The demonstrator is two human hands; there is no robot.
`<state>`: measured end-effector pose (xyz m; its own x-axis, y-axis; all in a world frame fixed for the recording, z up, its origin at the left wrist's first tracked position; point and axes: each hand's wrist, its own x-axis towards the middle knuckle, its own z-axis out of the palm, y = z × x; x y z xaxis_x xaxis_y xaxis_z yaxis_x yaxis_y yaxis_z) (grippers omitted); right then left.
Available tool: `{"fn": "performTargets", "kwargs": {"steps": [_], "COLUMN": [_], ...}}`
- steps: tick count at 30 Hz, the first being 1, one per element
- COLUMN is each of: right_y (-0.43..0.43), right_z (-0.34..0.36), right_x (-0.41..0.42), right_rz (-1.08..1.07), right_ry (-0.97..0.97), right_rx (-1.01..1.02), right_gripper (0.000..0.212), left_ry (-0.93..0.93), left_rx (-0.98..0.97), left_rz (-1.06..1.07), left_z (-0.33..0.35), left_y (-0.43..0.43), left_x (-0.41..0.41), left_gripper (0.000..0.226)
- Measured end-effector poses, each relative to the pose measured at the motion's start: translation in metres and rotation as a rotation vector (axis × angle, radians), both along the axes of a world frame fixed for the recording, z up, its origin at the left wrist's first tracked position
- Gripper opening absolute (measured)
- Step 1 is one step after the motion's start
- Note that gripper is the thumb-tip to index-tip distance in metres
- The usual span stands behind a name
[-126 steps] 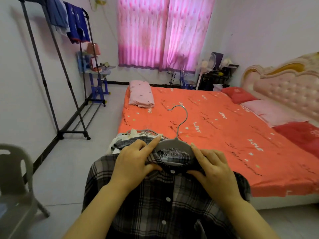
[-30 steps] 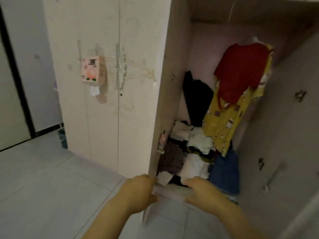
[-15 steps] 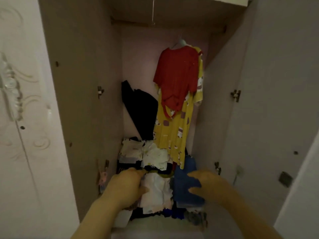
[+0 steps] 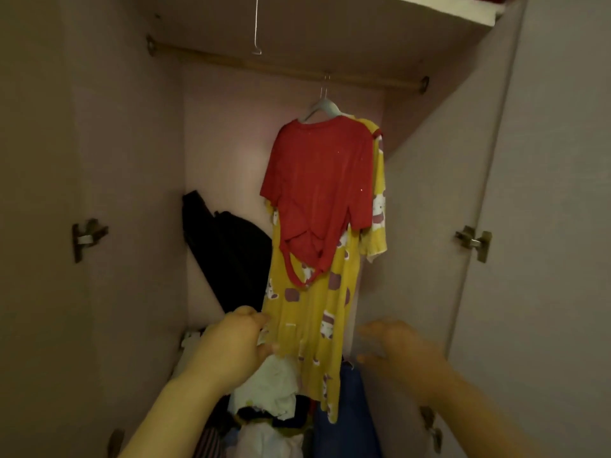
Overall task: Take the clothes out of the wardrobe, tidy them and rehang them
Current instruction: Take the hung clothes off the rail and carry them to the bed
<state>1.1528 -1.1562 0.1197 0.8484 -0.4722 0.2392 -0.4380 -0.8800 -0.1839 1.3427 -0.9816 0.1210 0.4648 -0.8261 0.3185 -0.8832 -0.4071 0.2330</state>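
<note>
Head camera, facing an open wardrobe: the clothes are inside it, some hung and some heaped. A red T-shirt hangs on a pale hanger from the wooden rail, right of centre. A long yellow dress with a white and maroon print hangs behind it, so the dress's own hanger is hidden. Its hem reaches down to the heap.

A bare wire hook dangles above the rail on the left, its top cut off by the frame edge. A black garment slumps against the far wall, too dark to identify. Near the bottom lies a jumbled heap of clothes, mostly white, with a blue garment on its right. The dress, both forearms and the lower frame edge cover parts of the heap.

The left hand is at the dress's lower left edge with its fingers curled. Motion blur leaves it unclear whether they pinch the fabric or only brush it. The right hand hovers just right of the dress, its fingers loosely spread and holding nothing, and it too is blurred.

Metal hinges show on the left wall and on the open right door. A shelf crosses the top right corner, and something red on it is almost wholly cut off.
</note>
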Motion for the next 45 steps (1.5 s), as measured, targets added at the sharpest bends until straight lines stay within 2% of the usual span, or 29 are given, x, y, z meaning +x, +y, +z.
{"fn": "performTargets", "kwargs": {"steps": [8, 14, 22, 26, 31, 34, 41, 45], "right_y": [-0.114, -0.177, -0.242, -0.27, -0.301, -0.321, -0.366, -0.362], "right_z": [0.064, 0.132, 0.209, 0.263, 0.315, 0.323, 0.325, 0.34], "right_x": [0.105, 0.177, 0.252, 0.295, 0.337, 0.35, 0.36, 0.362], "right_rz": [0.092, 0.137, 0.021, -0.058, -0.168, -0.211, -0.153, -0.066], "right_ry": [-0.189, -0.361, -0.446, -0.528, -0.674, -0.651, -0.73, -0.819], "right_rx": [-0.168, -0.385, -0.799, -0.934, -0.908, -0.894, -0.875, -0.897], "right_gripper": [0.051, 0.052, 0.051, 0.05, 0.056, 0.051, 0.042, 0.043], "left_ry": [-0.056, -0.089, -0.107, -0.188, -0.277, -0.32, -0.385, -0.472], "left_rx": [-0.199, -0.39, -0.56, -0.621, -0.7, -0.709, -0.775, -0.847], "left_rz": [0.067, 0.062, -0.019, -0.056, -0.105, -0.121, -0.094, -0.028], "left_z": [0.048, 0.09, 0.147, 0.186, 0.217, 0.226, 0.232, 0.249], "left_y": [-0.117, -0.183, -0.253, -0.295, -0.336, -0.352, -0.366, -0.354], "left_x": [0.067, 0.122, 0.202, 0.245, 0.284, 0.297, 0.312, 0.306], "left_gripper": [0.061, 0.06, 0.061, 0.064, 0.064, 0.064, 0.064, 0.062]}}
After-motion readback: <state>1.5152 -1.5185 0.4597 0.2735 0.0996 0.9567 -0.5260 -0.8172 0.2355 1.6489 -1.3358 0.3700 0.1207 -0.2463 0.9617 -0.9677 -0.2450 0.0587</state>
